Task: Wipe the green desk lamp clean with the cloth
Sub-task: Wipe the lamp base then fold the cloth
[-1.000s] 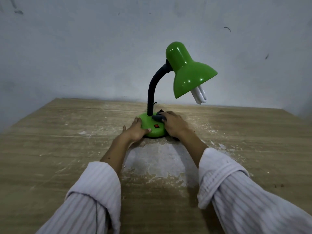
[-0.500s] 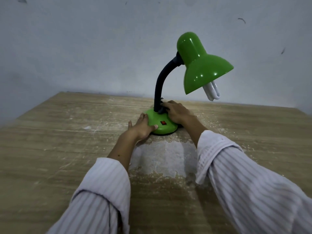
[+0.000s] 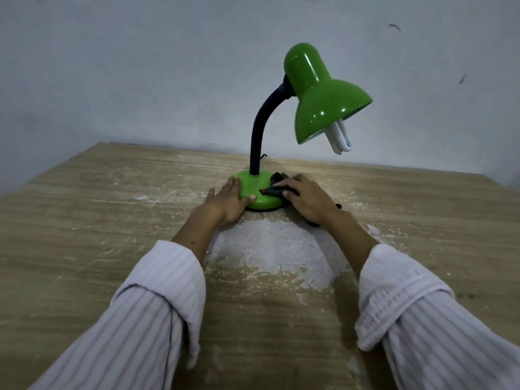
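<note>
We see no brand, label or readable writing anywhere, and the only marking on the green desk lamp point(image 3: 318, 108) is a small red switch point(image 3: 263, 191) on its round base point(image 3: 254, 190). The lamp stands upright toward the far edge of the wooden table point(image 3: 84, 220), close to the wall point(image 3: 140, 66). Its black gooseneck point(image 3: 260, 128) curves up and to the right, and the glossy shade tips down with a white tube bulb point(image 3: 340, 136) poking out below the rim.

Our left hand point(image 3: 229, 201) lies flat against the left side of the base, fingers straight and together, thumb stretched across the green front, holding nothing. Our right hand point(image 3: 305, 199) has its fingers curled over a dark cloth point(image 3: 274, 190), pressing it onto the right side of the base right by the red switch. More of the cloth peeks out behind the knuckles and beneath the wrist.

The tabletop is light wood grain, scratched and speckled with white flecks. Just in front of the lamp the surface layer is worn away in a big pale grey patch point(image 3: 270, 246) with ragged edges. The wall is plain bluish grey with a few dark marks high on the right. Both forearms come in from striped pale sleeves point(image 3: 152, 319) rolled back at the cuffs.
</note>
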